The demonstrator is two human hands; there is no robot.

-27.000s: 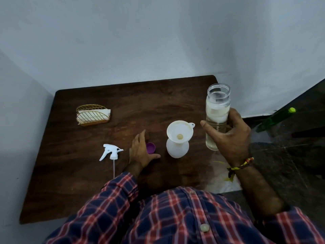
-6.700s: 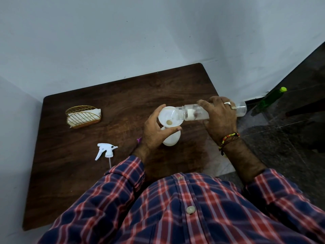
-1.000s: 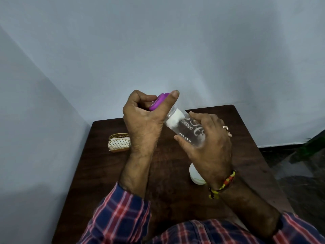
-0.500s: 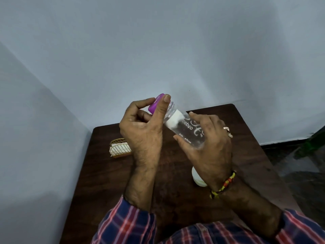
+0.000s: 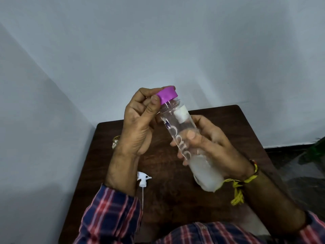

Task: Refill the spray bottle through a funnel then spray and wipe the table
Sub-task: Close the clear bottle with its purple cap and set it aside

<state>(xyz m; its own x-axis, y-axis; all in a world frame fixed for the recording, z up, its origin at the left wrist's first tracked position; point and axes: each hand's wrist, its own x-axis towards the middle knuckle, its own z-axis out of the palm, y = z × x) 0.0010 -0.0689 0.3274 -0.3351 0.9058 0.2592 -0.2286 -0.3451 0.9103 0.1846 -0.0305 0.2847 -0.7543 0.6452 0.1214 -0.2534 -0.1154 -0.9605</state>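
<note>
Looked like a plain room in a home, prob. a bare corner set up for a household chore. 2 unpainted-looking pale walls (image 5: 158, 50) met at a corner, no decor. A small dark wooden tabletop (image 5: 219, 124) was pushed into that corner. Dark stone-like floor (image 5: 302, 166) showed at right. Domestic bits on the tabletop: a white spray trigger head (image 5: 143, 180) w/ its tube, a gold wire holder (image 5: 115, 140) mostly hidden.

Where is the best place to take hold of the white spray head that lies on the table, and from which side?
Take the spray head by its thick white body near the screw collar, coming down from above. It lies flat on the table, nozzle pointing right, thin dip tube trailing toward the person. The tube is probably too slender for a firm grip.
</note>
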